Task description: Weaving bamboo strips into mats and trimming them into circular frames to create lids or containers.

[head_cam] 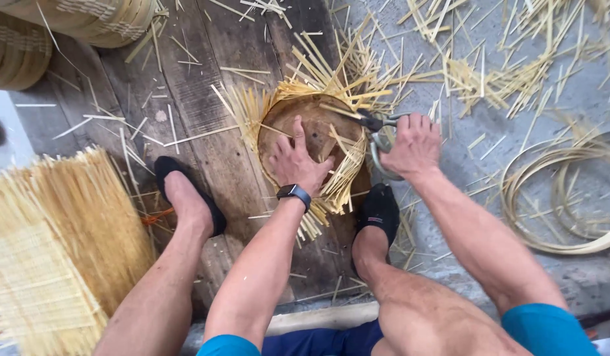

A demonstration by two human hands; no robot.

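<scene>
A round woven bamboo piece lies over a brown wooden mould (315, 128) on dark floor planks, with loose strip ends (344, 178) sticking out around its rim. My left hand (297, 161), a dark watch on its wrist, presses flat on top of the mould with fingers spread. My right hand (414, 145) grips grey-handled shears (377, 132) whose blades point left at the strips on the mould's right rim. My two feet in black slippers rest on either side of the mould.
A flat woven bamboo mat (48, 250) lies at the lower left. Stacked woven baskets (87, 23) stand at the top left. Coiled bamboo hoops (568, 198) rest on the grey floor at right. Cut strip offcuts (489, 79) litter the floor.
</scene>
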